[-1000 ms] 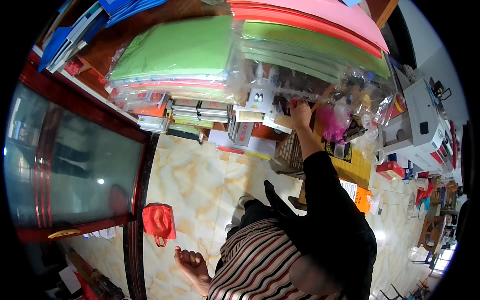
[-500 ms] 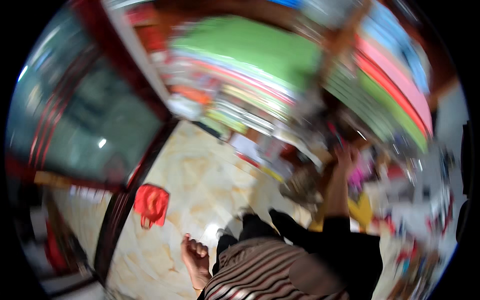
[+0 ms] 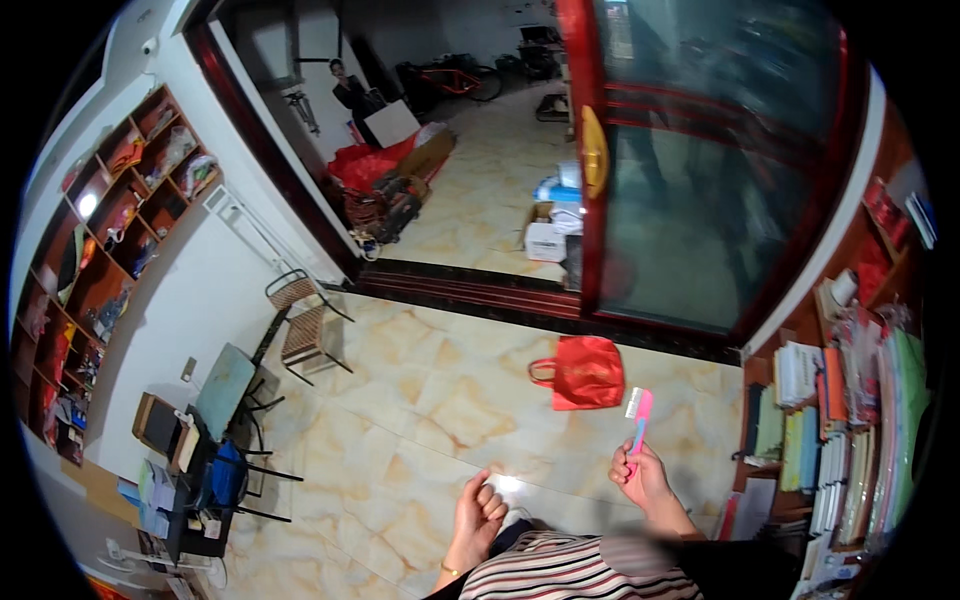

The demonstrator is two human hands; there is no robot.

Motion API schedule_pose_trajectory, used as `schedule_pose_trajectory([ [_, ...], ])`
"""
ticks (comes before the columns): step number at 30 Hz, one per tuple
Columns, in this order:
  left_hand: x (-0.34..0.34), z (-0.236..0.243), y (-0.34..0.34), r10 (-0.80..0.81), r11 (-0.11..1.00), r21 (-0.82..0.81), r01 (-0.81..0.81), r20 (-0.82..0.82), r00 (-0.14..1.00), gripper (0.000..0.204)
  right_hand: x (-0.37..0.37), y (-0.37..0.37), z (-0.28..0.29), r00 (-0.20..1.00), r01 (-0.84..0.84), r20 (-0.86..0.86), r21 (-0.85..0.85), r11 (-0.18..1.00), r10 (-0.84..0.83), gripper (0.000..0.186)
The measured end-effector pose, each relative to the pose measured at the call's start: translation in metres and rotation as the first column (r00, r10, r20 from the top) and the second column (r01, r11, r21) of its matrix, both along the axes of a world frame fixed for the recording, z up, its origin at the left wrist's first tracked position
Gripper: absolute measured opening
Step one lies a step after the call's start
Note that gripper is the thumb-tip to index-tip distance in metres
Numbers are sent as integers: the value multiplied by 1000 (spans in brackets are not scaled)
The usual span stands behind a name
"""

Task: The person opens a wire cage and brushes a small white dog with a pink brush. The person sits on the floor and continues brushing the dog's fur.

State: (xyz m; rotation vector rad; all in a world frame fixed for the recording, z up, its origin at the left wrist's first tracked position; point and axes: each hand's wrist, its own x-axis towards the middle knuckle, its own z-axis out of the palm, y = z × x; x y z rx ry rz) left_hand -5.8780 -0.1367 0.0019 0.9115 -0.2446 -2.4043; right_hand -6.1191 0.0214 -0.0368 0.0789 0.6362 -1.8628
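Pink brush: held upright in right hand, in front of the torso and above the tiled floor. Gripped at the lower end of the handle, fingers closed around it; head end free and pointing up.

Step in hand, as judged from the pose: carrying or presenting the item at chest level, clear of the shelves. No contact with any surface. Next move calls for a firm hold low on the handle, head kept clear of the bookshelf at the right, and a free path across the floor.

Appearance of the item:
- Slim pink handle, straight, slightly darker toward the grip.
- Flat head at the top with a pale, whitish bristle or tooth block on its left face.
- Exact kind (toothbrush, small comb-brush) not resolvable at this size.
- Light and rigid by the look; likely easy to handle with one hand.

Left hand: empty, fingers curled loosely toward the palm, hanging low beside the striped garment, well apart from the brush.

Surroundings: red bag lying on the floor beyond the brush, near the red-framed glass door; folding chair and cluttered desk at the left wall.
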Motion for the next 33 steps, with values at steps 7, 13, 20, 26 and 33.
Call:
schedule_pose_trajectory([
  [7,41,134,-186,157,779,-562,-278,-255,954,17,6,-210,8,995,-91,-35,82,992,94,12],
  [13,-35,250,-348,-739,199,-769,-608,-525,423,7,-44,-367,-2,988,98,-124,59,993,-90,17],
  [20,-136,267,-552,-954,31,-817,-576,-197,228,33,-126,-620,-20,894,13,-448,79,997,24,15],
  [26,-156,175,-725,79,514,-822,-244,-239,968,12,-176,-855,50,838,-255,-508,-38,966,202,13],
  [33,-214,-39,-1007,391,902,116,-417,193,900,6,-255,-1085,49,923,-179,-349,-20,984,161,22],
])
